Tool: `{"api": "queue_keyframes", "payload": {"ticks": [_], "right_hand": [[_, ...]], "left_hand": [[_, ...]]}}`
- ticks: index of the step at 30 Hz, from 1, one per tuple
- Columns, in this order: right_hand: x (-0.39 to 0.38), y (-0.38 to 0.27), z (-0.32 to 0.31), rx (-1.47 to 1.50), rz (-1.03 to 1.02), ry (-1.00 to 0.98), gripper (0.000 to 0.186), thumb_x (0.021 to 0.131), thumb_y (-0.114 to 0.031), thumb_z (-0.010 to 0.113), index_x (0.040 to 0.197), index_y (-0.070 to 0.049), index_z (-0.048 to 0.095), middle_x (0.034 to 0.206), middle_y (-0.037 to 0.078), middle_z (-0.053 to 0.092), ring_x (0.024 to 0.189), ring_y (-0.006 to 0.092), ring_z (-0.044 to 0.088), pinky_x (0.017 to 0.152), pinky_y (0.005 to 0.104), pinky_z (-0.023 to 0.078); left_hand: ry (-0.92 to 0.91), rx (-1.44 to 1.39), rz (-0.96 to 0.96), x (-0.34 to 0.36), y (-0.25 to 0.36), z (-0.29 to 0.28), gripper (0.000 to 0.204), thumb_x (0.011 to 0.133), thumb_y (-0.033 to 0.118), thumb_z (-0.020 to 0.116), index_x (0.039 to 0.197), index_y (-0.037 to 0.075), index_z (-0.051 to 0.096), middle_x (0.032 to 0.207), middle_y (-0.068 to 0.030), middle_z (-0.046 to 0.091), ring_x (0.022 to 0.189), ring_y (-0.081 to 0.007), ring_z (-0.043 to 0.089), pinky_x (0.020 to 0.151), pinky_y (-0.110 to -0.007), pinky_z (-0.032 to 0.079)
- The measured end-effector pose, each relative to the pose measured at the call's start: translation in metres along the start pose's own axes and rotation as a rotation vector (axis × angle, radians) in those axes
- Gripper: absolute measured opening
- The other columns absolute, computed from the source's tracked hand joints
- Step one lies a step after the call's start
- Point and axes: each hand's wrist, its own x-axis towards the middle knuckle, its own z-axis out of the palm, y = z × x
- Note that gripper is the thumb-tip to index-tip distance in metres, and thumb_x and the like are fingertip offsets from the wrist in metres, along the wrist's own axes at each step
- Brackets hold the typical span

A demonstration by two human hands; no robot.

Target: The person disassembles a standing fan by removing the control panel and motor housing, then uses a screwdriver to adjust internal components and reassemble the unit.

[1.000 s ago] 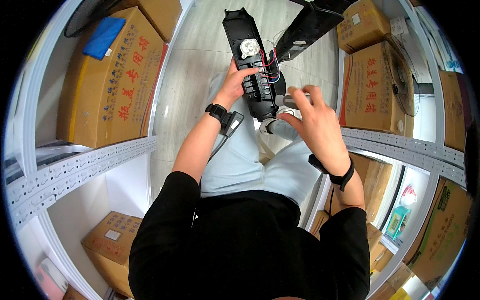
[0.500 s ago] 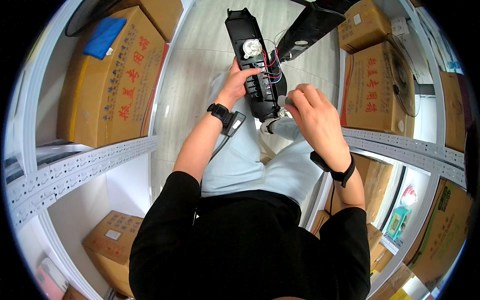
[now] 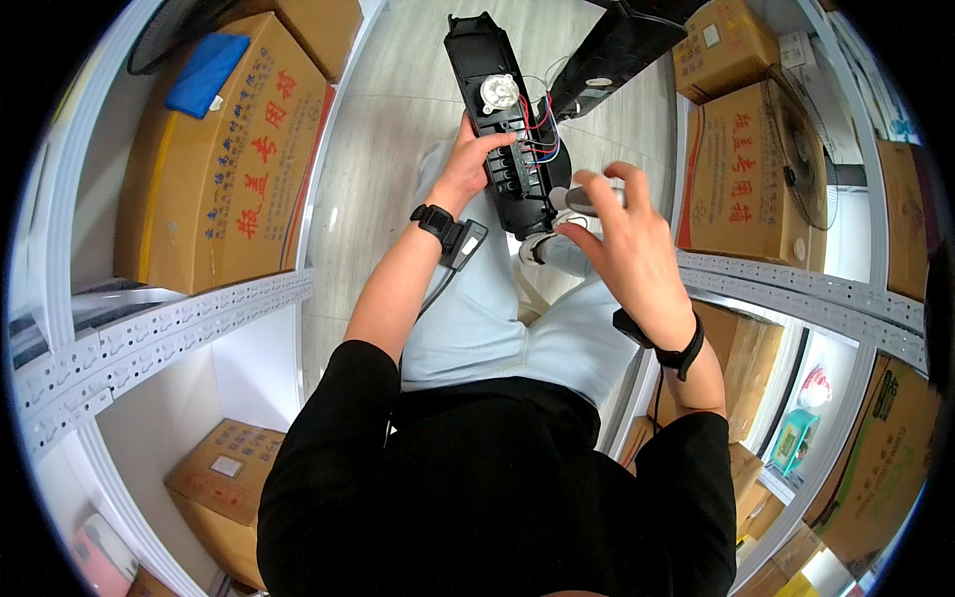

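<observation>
A long black plastic housing stands tilted over my legs, its inside facing me. On it sit a round whitish motor and a row of black switch-like parts. Red, blue and black wires run along its right side. My left hand grips the housing's left edge, thumb across the front near the wires. At the housing's lower right, my right hand holds a screwdriver by its thick grey handle, fingers loosely bent over it and thumb below. Its tip points left toward the housing; whether it touches is unclear.
A second long black casing leans at the upper right, with thin wires between it and the housing. Metal shelves with cardboard boxes flank me. A round wire fan guard rests against a box on the right.
My right hand's fingers have loosened and spread on the screwdriver, baring more of its grey handle. The housing has shifted very slightly up and left; my left hand keeps its grip.
</observation>
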Motion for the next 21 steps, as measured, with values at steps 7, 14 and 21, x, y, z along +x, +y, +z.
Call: {"api": "queue_keyframes", "payload": {"ticks": [7,14,21], "right_hand": [[0.006,0.014,-0.001,0.065,-0.294,0.097,0.031,0.079,-0.012,0.072,0.105,-0.011,0.057,0.101,0.011,0.054,0.079,0.0301,0.064,0.064,0.0391,0.054],[0.002,0.015,0.002,0.026,-0.181,0.04,0.029,0.079,-0.007,0.07,0.105,-0.01,0.058,0.102,0.011,0.055,0.079,0.0304,0.064,0.064,0.0389,0.054],[-0.002,0.014,0.001,0.01,-0.087,0.0,0.031,0.079,-0.008,0.07,0.108,-0.01,0.057,0.106,0.013,0.053,0.078,0.0315,0.063,0.064,0.04,0.054]], "left_hand": [[0.005,0.024,-0.006,-0.002,0.0,0.001,0.06,0.077,-0.012,0.063,0.128,0.008,0.038,0.114,-0.0103,0.059,0.1,-0.0231,0.063,0.084,-0.041,0.056],[0.009,0.023,-0.022,-0.002,0.001,0.0,0.061,0.077,-0.012,0.062,0.13,0.008,0.038,0.116,-0.0106,0.059,0.101,-0.0242,0.064,0.085,-0.042,0.056],[-0.021,0.008,-0.004,-0.001,0.001,0.001,0.06,0.076,-0.012,0.064,0.126,0.008,0.038,0.115,-0.0094,0.059,0.1,-0.0219,0.063,0.084,-0.04,0.056]]}}
